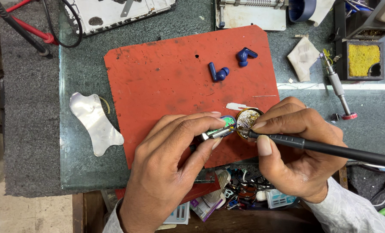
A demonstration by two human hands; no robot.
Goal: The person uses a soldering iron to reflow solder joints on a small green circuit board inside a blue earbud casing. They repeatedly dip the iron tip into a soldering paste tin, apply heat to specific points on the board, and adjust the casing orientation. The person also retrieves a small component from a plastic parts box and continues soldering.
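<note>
**Red mat, hot tip, tiny target: where this could slip**

Red and scuffed, the work mat [166, 82] fills the middle of the frame on the glass-topped counter [78, 77]. At its lower right edge sits a small round part [246, 118], gold-rimmed with fine wiring showing inside, and just left of it, touching or nearly so, a small green board [228, 121].

The left hand [171, 151] has its fingers [201, 123] closed on metal tweezers [216, 133], whose tips reach the green board. The right hand [300, 142] has its fingers closed around a black pen-like soldering iron [330, 149], its tip resting at the rim of the round part.

Risks, as I judge them:
- The 2 tools meet within a very tight spot; a small tremor of either hand could drag the iron tip across the fine wires and break or bridge them.
- The tweezers hold only by pinch; if the grip eases, the board could shift under the tip.
- Both parts lie near the mat's lower edge, so a nudge could send them into the clutter [240, 194] below.
- The left fingertips are close to the tip, and a burn looks possible.

The 2 blue earbuds [218, 72] in the upper middle lie well apart from the work.
</note>
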